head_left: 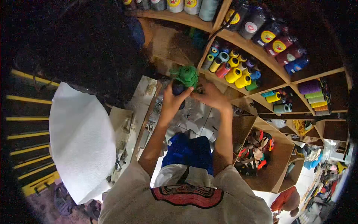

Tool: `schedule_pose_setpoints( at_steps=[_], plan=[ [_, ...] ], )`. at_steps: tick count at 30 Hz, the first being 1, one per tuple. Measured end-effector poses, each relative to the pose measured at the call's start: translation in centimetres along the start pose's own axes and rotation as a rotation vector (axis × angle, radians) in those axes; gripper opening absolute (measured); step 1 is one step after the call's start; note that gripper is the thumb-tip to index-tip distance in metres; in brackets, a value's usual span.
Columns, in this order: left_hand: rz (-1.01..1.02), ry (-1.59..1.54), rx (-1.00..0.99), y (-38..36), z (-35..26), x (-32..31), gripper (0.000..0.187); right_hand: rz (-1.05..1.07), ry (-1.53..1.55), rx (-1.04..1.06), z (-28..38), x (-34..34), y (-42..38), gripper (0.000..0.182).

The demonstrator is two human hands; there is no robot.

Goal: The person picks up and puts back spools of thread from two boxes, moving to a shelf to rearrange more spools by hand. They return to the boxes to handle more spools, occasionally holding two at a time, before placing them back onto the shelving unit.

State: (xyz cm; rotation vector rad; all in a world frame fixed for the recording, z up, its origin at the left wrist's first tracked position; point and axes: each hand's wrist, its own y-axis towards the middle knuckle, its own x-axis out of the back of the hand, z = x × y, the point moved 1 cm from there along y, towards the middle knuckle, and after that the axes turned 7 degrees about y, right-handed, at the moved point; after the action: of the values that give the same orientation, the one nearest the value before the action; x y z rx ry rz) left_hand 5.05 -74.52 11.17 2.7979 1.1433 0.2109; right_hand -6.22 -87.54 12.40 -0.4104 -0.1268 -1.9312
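A tangled bundle of green thread (pixel 186 76) is held up in front of me at arm's length. My left hand (pixel 173 100) is closed round its lower left side, the thumb pointing towards the middle. A dark, rounded thing (pixel 178 89) shows just under the green thread, beside the left fingers; its kind cannot be made out. From the right, my right hand (pixel 213 98) has its fingers bent in against the lower right of the bundle. Some of its fingertips are hidden in shadow behind the thread.
Wooden shelves (pixel 253 46) with many thread cones (pixel 234 74) rise ahead and to the right. A cardboard box (pixel 278 156) of fabric scraps stands at my right. White material (pixel 84 142) lies at left, near a yellow-barred rack (pixel 30 136). A worn wooden ledge (pixel 143 99) runs left of my arms.
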Motion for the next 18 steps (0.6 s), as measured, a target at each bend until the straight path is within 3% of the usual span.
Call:
schedule_pose_setpoints(
  at_steps=[1, 4, 7, 9, 11, 14, 18],
  plan=[
    [-0.030, -0.020, -0.036, 0.1, 0.4, -0.2, 0.033, -0.035, -0.193, -0.035, -1.1, -0.4, 0.6, 0.064],
    [-0.045, -0.016, -0.030, 0.8, 1.8, -0.1, 0.032, -0.115, -0.121, 0.055, -2.8, -1.2, 1.1, 0.064],
    [-0.031, -0.074, 0.022, 1.3, 2.4, 0.1, 0.034, -0.130, 0.045, -0.082, -3.7, -1.5, 1.2, 0.061],
    [-0.035, -0.165, 0.121, 1.7, 3.4, 0.0, 0.037, -0.196, 0.070, -0.046, -3.4, -1.8, 1.4, 0.057],
    [-0.086, -0.055, 0.022, 2.5, 4.6, -0.1, 0.041, -0.222, 0.115, -0.109, -3.2, -1.8, 1.7, 0.046],
    [-0.182, -0.010, -0.004, 4.9, 7.3, 0.5, 0.049, -0.343, 0.238, 0.099, -4.8, -1.7, 2.3, 0.038],
    [-0.382, 0.134, -0.066, 11.1, 11.2, 2.1, 0.051, -0.524, 0.315, 0.052, -8.4, -2.0, 2.3, 0.034]
  ],
)
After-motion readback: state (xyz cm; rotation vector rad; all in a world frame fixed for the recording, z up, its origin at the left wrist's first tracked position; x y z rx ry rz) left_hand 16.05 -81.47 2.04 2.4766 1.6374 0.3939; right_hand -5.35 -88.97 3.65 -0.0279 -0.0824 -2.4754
